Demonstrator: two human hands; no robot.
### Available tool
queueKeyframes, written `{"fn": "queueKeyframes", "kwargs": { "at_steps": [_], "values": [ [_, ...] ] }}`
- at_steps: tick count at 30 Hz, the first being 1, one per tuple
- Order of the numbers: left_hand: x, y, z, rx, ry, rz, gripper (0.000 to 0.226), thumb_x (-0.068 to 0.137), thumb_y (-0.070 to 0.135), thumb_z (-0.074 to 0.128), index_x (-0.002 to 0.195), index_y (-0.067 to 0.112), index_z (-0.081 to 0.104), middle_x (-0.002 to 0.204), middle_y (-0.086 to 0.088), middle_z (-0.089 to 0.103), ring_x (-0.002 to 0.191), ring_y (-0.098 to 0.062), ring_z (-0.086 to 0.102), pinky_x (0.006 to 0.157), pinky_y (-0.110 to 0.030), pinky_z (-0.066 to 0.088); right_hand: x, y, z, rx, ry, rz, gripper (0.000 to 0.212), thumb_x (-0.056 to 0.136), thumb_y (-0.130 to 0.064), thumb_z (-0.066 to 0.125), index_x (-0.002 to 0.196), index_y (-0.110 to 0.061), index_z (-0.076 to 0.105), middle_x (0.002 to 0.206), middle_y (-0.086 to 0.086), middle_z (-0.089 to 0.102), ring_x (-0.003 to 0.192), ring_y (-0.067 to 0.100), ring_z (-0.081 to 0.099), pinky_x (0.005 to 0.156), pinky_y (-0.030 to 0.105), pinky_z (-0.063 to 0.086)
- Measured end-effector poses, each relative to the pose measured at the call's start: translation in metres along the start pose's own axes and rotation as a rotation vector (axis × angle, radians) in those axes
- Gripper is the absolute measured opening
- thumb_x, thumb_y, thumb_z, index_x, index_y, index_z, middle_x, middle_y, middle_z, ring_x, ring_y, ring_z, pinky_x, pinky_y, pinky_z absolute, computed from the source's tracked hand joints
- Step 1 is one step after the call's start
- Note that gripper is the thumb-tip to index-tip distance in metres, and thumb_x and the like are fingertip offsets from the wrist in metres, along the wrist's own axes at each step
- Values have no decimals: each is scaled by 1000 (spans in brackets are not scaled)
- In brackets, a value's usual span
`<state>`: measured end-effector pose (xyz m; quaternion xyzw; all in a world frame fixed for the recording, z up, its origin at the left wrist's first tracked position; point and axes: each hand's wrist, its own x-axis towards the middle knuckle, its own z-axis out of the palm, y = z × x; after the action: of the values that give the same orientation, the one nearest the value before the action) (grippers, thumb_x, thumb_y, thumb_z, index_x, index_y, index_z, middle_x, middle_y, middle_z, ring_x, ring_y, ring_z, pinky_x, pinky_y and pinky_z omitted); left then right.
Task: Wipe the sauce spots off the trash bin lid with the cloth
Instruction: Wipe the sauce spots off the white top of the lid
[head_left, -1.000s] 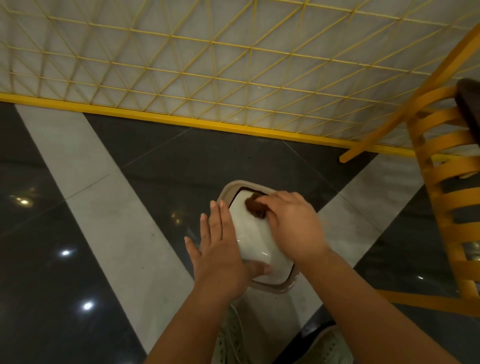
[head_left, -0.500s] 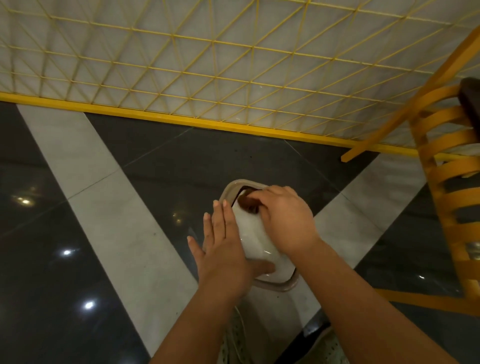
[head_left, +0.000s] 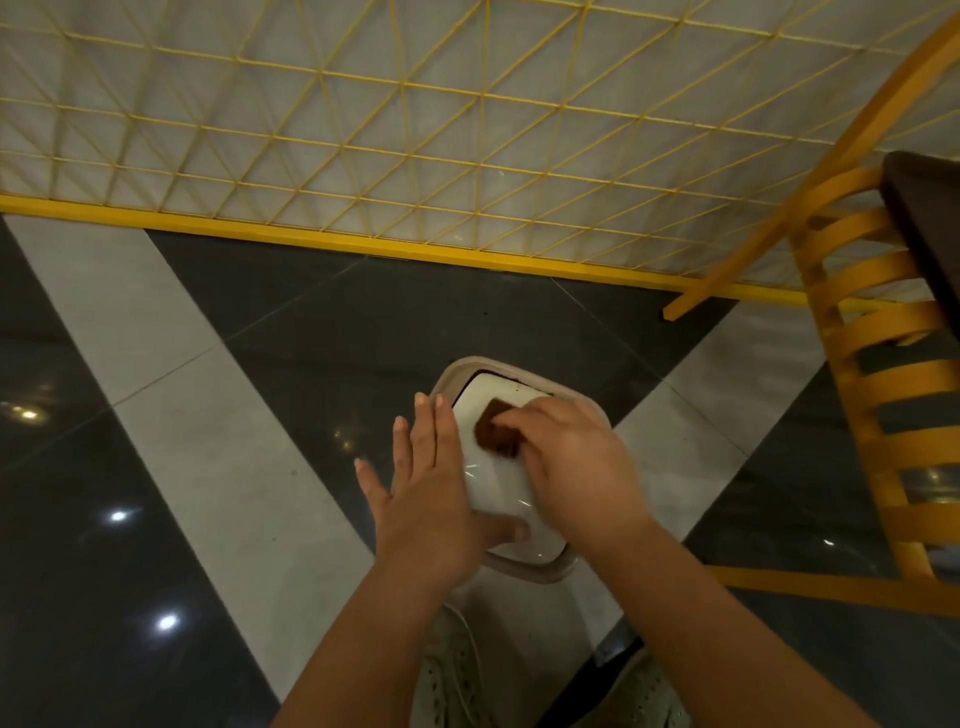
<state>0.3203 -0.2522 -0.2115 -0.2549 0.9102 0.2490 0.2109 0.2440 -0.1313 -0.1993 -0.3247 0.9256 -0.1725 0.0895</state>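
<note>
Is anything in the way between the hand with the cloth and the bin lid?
Nothing visible. The right hand already presses the brown cloth on the white lid. The left hand rests along the lid's left edge, beside the cloth, not blocking it.

Bare forearms — pale perforated shoes (white laces).

Brown cloth on white lid

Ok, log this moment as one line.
right hand: presses brown cloth on glossy white bin lid | left hand: flat, steadying lid edge
</note>
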Motion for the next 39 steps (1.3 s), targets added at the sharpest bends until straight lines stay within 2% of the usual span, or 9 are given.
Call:
{"fn": "queueKeyframes", "kwargs": {
  "at_steps": [4, 8, 11, 14, 18, 23, 30, 35, 39],
  "values": [
    [2, -2, -5, 22, 11, -3, 135, 65, 68, 70, 146, 26, -30, 157, 6, -32, 145, -21, -27, 112, -59, -13, 1, 37, -8, 65, -21, 250, 33, 93, -17, 47, 115, -36, 62, 111, -5, 60, 99, 16, 51, 83, 26, 45],
    [4, -9, -19, 23, 106, -66, 135, 66, 65, 72, 148, 28, -28, 159, 4, -27, 146, -21, -24, 114, -58, -8, -22, 46, -9, 134, -28, 324, 30, 95, -21, 49, 115, -38, 61, 111, -10, 58, 96, 7, 50, 80, 18, 43],
    [1, -13, -25, 4, 151, -98, 119, 75, 62, 67, 151, 30, -19, 163, 6, -13, 149, -19, -9, 117, -54, -1, -42, 38, 1, 184, 44, 380, 27, 95, -26, 49, 119, -35, 60, 111, -7, 58, 94, 7, 53, 82, 23, 49],
    [-1, -4, -22, -125, 63, -40, 102, 85, 54, 60, 152, 33, -14, 163, 10, -9, 150, -17, 2, 117, -53, -2, -60, 25, 12, 190, 83, 364, 28, 95, -25, 50, 121, -29, 59, 110, -5, 57, 97, 9, 51, 84, 22, 47],
    [0, 6, -3, -110, -43, 6, 119, 79, 64, 60, 143, 31, -35, 156, 6, -33, 149, -18, -8, 114, -56, -11, -66, 14, 22, 208, 157, 307, 31, 91, -21, 55, 121, -26, 61, 111, -7, 59, 103, 10, 51, 87, 22, 46],
    [5, 4, 3, -113, -77, -27, 120, 79, 65, 58, 142, 28, -37, 158, 5, -29, 150, -17, -4, 114, -56, -12, -32, 3, 19, 169, 208, 154, 31, 89, -24, 55, 120, -26, 62, 111, -5, 59, 101, 11, 53, 88, 25, 46],
    [6, 6, 4, -160, -81, -43, 122, 81, 58, 63, 141, 29, -39, 157, 6, -30, 150, -19, 0, 115, -56, -13, -19, 36, 21, 238, 202, 387, 29, 95, -26, 48, 121, -33, 59, 115, -8, 55, 103, 12, 52, 86, 21, 45],
    [7, 8, 5, -157, -63, -44, 122, 77, 66, 60, 144, 27, -35, 159, 6, -28, 150, -15, -1, 114, -56, -11, 7, 0, 18, 70, 180, 19, 34, 83, -22, 65, 117, -22, 64, 113, 5, 63, 103, 24, 58, 89, 39, 51],
    [6, 7, 5, -175, -67, -44, 121, 79, 61, 62, 144, 28, -34, 158, 7, -28, 150, -15, -2, 114, -56, -13, 46, 7, 11, 33, 136, 85, 30, 90, -19, 53, 118, -27, 62, 110, 2, 54, 101, 23, 49, 78, 36, 48]
  ]
}}
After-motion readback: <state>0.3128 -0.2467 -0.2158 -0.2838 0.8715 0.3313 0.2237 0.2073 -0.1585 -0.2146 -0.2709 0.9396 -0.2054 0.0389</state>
